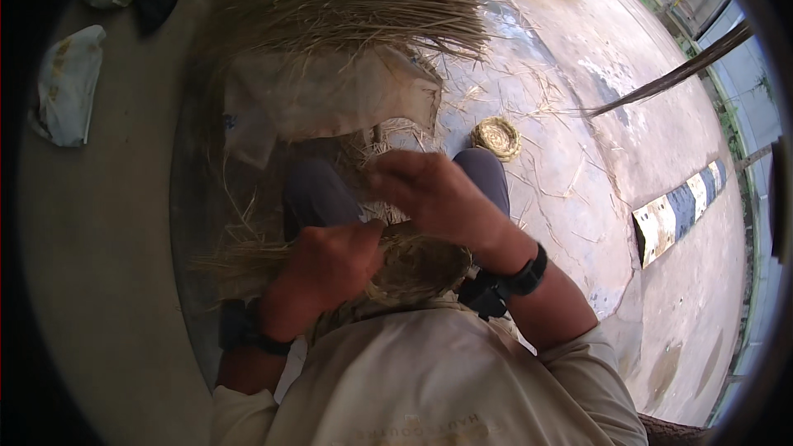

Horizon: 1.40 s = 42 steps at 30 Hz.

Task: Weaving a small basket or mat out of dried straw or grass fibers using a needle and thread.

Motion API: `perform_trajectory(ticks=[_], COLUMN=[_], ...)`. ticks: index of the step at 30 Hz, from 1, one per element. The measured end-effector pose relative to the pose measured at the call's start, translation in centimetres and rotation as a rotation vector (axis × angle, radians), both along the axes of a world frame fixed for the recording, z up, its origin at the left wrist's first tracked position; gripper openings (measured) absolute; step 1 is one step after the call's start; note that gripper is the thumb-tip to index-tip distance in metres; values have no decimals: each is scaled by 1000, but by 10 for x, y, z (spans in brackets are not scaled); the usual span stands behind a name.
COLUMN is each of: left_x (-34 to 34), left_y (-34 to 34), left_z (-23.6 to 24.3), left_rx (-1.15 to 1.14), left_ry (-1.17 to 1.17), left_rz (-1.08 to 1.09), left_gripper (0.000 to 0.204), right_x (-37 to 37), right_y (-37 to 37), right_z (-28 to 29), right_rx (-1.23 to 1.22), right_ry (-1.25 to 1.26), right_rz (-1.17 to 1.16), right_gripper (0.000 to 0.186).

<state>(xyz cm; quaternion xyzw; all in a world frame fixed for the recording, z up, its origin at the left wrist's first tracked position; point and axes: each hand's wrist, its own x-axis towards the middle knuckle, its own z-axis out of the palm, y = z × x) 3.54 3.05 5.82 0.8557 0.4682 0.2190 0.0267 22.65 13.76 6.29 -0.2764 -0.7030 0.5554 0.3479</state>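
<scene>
A round woven straw basket [421, 272] rests in my lap, close against my shirt, its hollow facing up. At its left rim is my left hand [334, 260], closed, with its fingers curled onto the edge. My right hand [425, 194] is raised just above the far rim, bent toward the left. Motion smears its fingers, and I cannot make out whether a strand is between them. Loose straw [239, 258] lies beside my left wrist. Both wrists carry black bands.
Ahead lies a big bundle of dry straw [355, 0], with a pale sheet [330, 95] on its near side. A small finished-looking straw basket [496, 139] sits on the floor at right. Plastic bags [70, 87] lie far left; a striped ramp [681, 211] stands right.
</scene>
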Motion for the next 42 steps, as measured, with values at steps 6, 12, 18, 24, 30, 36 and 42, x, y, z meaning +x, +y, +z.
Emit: perform_trajectory(ticks=[6,12,18,24,30,36,42], left_x=[-19,-28,-28,-31,-39,-30,-26], left_y=[5,4,-1,-9,-24,-22,-13], left_z=[17,50,20,14,2,-5,3], left_rx=[-101,-222,-263,-263,-343,-302,-240], left_ry=[-6,62,56,5,-67,-133,-62], left_rz=[-15,-44,4,11,80,92,39], left_gripper=[20,26,36,34,27,23,29], right_x=[5,76,92,104,112,102,3], right_y=[-16,-11,-3,-3,-28,-24,-11], right_z=[39,12,-2,-24,-30,-21,28], right_rx=[-705,-181,211,262,171,-549,-148], right_ry=[433,231,-595,-483,-455,-19,323], right_rz=[-57,-70,237,29,-44,-288,180], right_gripper=[26,20,25,34,35,22,23])
